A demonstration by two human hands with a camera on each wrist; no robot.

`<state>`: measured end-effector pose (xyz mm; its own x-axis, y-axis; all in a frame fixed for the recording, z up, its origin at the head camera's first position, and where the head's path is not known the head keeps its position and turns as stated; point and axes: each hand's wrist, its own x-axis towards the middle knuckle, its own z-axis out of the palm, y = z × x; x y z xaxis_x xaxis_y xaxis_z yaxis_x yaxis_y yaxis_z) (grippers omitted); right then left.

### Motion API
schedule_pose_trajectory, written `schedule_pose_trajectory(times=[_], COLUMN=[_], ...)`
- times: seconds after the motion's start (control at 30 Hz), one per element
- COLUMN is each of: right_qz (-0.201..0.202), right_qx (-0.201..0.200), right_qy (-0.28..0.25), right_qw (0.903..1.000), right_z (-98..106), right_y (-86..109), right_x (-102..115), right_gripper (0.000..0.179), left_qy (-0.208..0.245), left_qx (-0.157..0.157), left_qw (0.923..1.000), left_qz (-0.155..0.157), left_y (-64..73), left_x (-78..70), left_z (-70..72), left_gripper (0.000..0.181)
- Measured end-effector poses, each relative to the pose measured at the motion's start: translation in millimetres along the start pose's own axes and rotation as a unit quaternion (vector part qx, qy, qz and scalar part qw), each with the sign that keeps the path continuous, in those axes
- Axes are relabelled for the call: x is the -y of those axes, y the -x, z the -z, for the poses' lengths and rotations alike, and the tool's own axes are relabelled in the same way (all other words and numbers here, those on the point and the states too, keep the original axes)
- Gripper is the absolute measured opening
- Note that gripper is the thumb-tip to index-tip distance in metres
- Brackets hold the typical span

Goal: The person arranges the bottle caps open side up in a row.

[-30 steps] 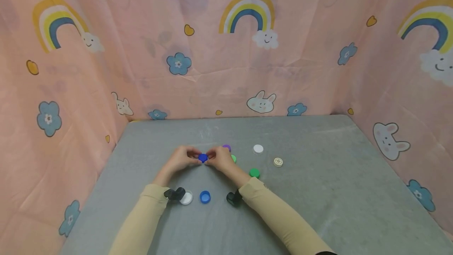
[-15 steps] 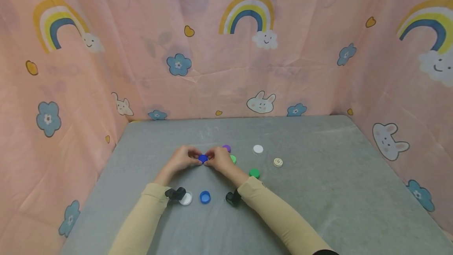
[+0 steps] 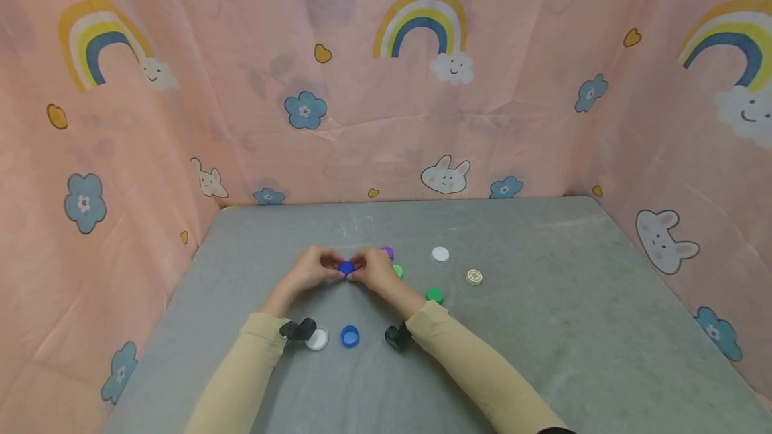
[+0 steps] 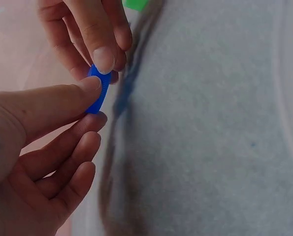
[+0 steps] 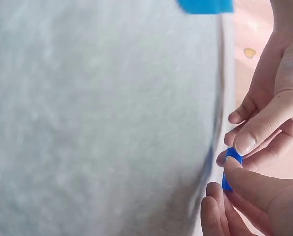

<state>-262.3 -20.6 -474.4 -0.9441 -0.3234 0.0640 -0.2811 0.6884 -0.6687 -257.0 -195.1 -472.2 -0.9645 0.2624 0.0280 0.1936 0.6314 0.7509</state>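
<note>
Near the middle of the table, a dark blue bottle cap [image 3: 346, 267] is held between both hands. My left hand [image 3: 310, 268] pinches one side of it with thumb and fingertips. From the other side my right hand [image 3: 375, 270] pinches it the same way. The left wrist view shows the cap [image 4: 103, 87] edge-on, its ridged side between the two thumbs. In the right wrist view the fingertips cover much of the cap [image 5: 235, 153]. Beside the right hand lie a purple cap [image 3: 389, 253] and a light green cap [image 3: 398, 272], each partly hidden by it.
Nearer me on the grey table [image 3: 573, 327] are an upturned blue cap [image 3: 350, 336] and a white cap [image 3: 317, 338], partly behind the left wrist camera. To the right lie a green cap [image 3: 434, 295], a white disc [image 3: 441, 254] and a cream patterned disc [image 3: 474, 277].
</note>
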Motion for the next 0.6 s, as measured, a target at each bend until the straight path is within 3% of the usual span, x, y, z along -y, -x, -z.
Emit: schedule_pose_trajectory(times=[0.17,0.6], right_qz=[0.009,0.064], right_qx=[0.005,0.008], right_qy=[-0.025,-0.06], right_qw=[0.9996,0.9961], right_z=[8.3,28.5], right_y=[8.9,44.0], right_x=[4.2,5.6], right_gripper=[0.028,0.022], left_qy=[0.007,0.002], left_qx=[-0.006,-0.01], left_qw=[1.0,0.9979], left_qz=[-0.002,-0.064], left_y=[7.3,34.2], left_x=[-10.4,-30.9], left_z=[2.0,-3.2], left_gripper=[0.021,0.022])
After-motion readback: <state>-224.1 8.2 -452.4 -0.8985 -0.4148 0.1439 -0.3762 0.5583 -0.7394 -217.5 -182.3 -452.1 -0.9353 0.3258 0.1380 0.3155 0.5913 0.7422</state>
